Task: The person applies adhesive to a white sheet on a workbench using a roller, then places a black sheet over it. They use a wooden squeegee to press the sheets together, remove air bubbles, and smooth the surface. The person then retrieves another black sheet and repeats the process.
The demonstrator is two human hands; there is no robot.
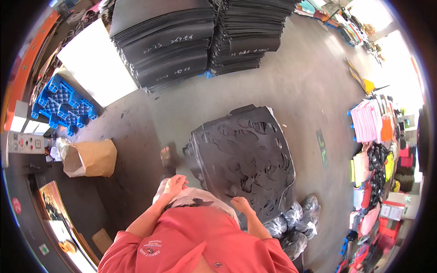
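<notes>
In front of me lies a stack of black sheets (235,150), with cut-out shapes and loose flaps across the top one. My left hand (175,186) is beside my light-coloured trousers (201,194), its fingers loosely bent and nothing visible in them. At the stack's near edge is my right hand (241,204), its fingers curled; whether they grip the black sheet is hidden.
Tall piles of black sheets (170,34) stand ahead, several bearing handwriting. At left are a white board (97,63), a blue plastic pallet (65,104) and an open brown sack (99,158). Clear plastic bags (300,221) sit at right, with stacked coloured sheets (367,121) farther off.
</notes>
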